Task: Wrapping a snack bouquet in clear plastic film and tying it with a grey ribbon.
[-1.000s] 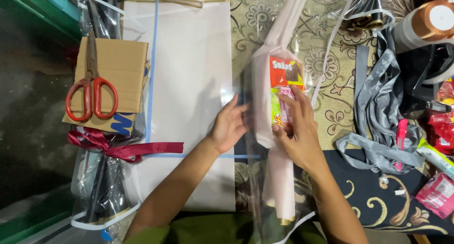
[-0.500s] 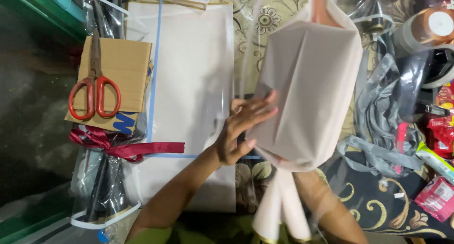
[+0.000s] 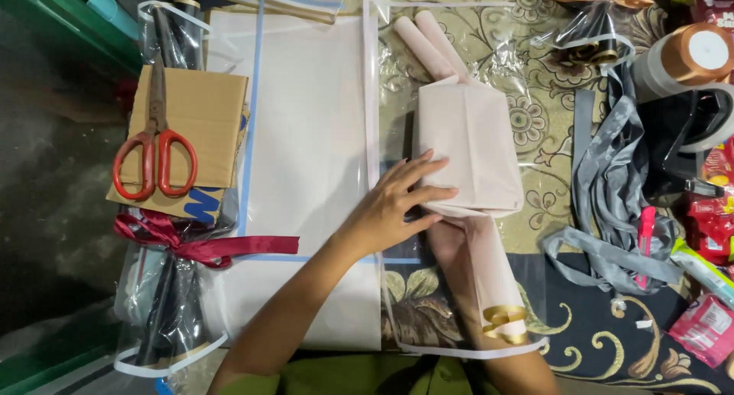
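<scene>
Since half a second ago the pink paper bundle (image 3: 470, 146) lies flat on the surface, left hand (image 3: 390, 211) pressing open at its 7 o'clock, right hand (image 3: 451, 246) hidden underneath, wrapping unfinished.

Left hand (image 3: 390, 208): my forearm comes up from the lower edge, slanting to the right, bare to the wrist. Palm down, fingers (image 3: 417, 169) spread and stretched out to the right, lying flat, thumb lowest. Nothing gripped.

Right hand (image 3: 451, 246): mostly covered; only part of the palm and the forearm below show dimly, running up from the bottom edge. Whether its fingers are curled or flat, I cannot tell.
</scene>
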